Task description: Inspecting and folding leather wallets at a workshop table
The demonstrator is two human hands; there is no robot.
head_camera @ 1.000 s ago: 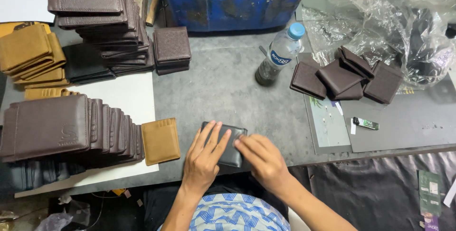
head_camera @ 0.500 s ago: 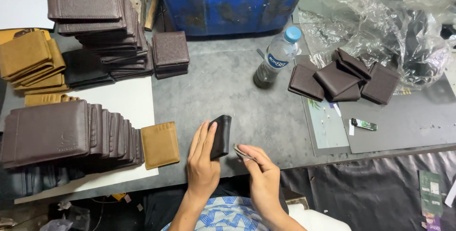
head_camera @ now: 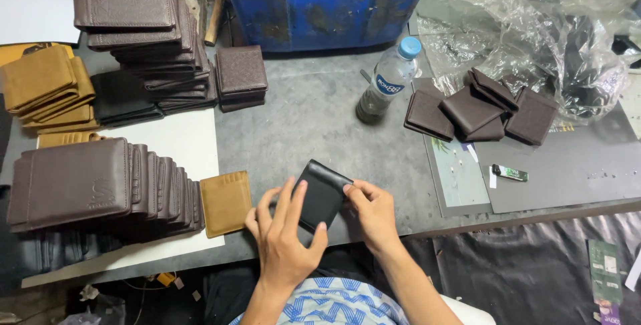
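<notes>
Black wallet sits tilted over the desk edge, pinched between your hands. Left hand cups its lower side; right hand grips the upper corner. Likely light, soft, bendy leather, slightly slick: hold by the folded spine.

We have raised the black wallet from flat on the grey table to tilted, left hand beneath, right hand now pinching its right edge.

Smooth black leather wallet; grained brown leather wallets; crinkled glossy plastic sheet; matt grey tabletop
</notes>
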